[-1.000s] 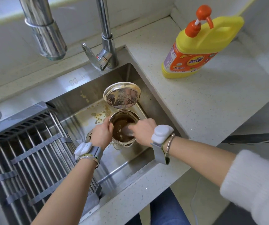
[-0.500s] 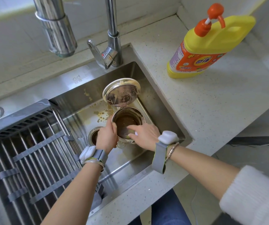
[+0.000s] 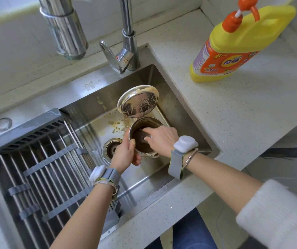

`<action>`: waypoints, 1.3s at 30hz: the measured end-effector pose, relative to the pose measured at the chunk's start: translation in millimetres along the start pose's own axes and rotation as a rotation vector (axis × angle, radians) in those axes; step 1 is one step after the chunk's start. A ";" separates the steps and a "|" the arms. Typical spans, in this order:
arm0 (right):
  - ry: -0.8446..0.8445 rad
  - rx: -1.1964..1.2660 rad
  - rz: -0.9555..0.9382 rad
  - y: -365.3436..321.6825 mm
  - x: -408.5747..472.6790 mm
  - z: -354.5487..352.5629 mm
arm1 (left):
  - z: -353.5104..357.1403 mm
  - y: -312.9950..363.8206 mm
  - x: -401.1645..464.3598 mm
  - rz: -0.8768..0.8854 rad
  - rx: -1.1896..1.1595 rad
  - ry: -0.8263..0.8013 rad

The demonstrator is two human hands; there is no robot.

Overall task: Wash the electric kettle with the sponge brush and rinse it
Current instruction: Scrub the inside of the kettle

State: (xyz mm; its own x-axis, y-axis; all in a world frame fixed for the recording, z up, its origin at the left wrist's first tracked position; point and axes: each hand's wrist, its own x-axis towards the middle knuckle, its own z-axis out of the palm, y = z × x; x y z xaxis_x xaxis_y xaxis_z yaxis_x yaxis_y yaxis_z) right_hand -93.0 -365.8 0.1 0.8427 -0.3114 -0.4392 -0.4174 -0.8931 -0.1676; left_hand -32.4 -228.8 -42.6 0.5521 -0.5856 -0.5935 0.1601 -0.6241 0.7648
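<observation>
One round steel electric kettle (image 3: 145, 139), lid open: left hand (image 3: 126, 151) is gripping its rim, right hand (image 3: 162, 137) is reaching inside, grip hidden

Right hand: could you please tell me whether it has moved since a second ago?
Yes. The right hand has reached leftward, toward the sink drain, and is now stretched over the mouth of the kettle.

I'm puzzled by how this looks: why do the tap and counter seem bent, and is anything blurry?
Head view: wide-angle lens bows the tap and counter edge; white sleeve is soft near the corner; daylight glares on the kettle lid.
</observation>
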 end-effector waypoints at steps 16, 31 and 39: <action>-0.024 -0.243 -0.223 10.5 -23.3 3.8 | -1.4 9.6 12.5 0.101 0.419 0.162; 0.006 -0.326 -0.246 15.6 -23.3 5.9 | -13.0 20.2 32.7 0.094 0.452 0.221; -0.009 -0.392 -0.155 19.8 -21.5 4.3 | 22.3 17.6 18.8 0.042 0.297 0.163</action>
State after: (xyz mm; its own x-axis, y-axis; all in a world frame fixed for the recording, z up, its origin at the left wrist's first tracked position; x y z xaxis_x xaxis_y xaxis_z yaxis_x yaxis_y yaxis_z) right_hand -120.8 -375.4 2.4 0.8816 -0.1619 -0.4434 -0.1229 -0.9857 0.1154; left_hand -37.4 -262.4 -45.9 0.6807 -0.5381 -0.4970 -0.0971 -0.7388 0.6669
